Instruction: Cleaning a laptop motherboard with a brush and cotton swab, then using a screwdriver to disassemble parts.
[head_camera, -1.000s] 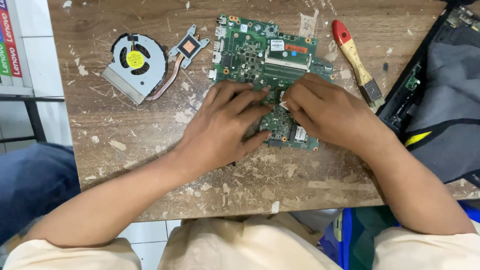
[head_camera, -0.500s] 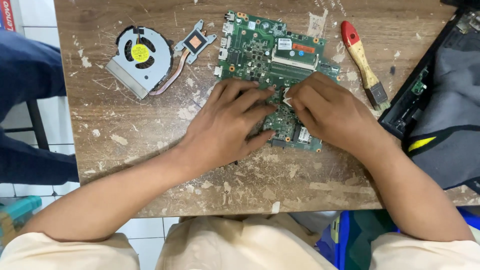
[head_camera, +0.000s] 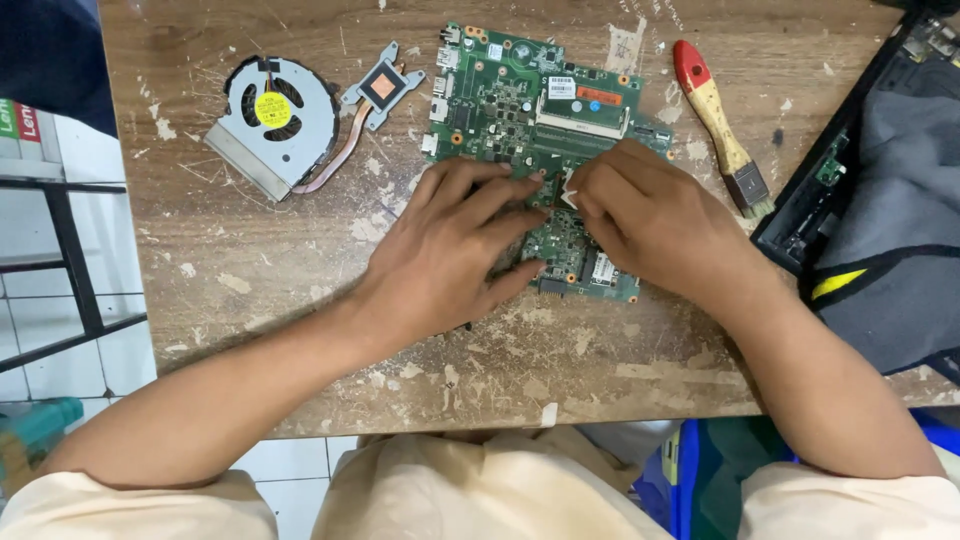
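Green circuit board (head_camera: 520, 110) lies upper centre of frame on the scarred bench (head_camera: 300, 290); left hand (head_camera: 450, 250) pressed flat, fingers spread, right hand (head_camera: 650, 215) fingers pinched narrow on a small white part (head_camera: 566, 190) — judged best worked gently, board steadied.

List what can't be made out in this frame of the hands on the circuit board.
- Head view: the small white piece at the fingertips of the right hand is mostly covered by the fingers.
- The middle of the green circuit board lies under the left hand.
- The opened laptop base is cut off by the right edge and draped with grey cloth.
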